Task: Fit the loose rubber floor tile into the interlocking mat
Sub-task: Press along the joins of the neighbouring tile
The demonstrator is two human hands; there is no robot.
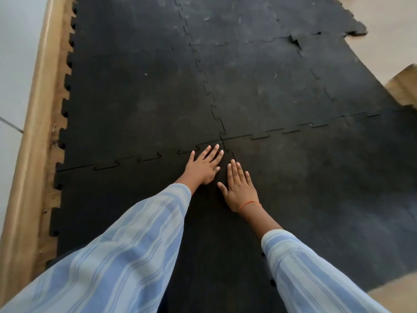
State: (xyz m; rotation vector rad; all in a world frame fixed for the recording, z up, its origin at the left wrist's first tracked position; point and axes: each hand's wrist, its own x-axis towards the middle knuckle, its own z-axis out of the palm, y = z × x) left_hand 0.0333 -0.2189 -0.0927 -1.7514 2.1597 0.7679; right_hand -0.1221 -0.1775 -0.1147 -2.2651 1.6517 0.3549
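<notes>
A black rubber interlocking mat of several puzzle-edged tiles covers the floor. My left hand lies flat, fingers spread, on the near-left tile, its fingertips at the toothed seam close to the four-tile corner. My right hand lies flat beside it, palm down on the near-right tile, right along the seam between the two near tiles. Neither hand holds anything. A thin orange thread circles my right wrist. At the far right, one seam has a lifted, unseated tab.
A tan wooden skirting and a white wall run along the left, with a strip of bare floor beside the mat's toothed edge. Beige floor shows at the far right. A wooden object sits at the right edge.
</notes>
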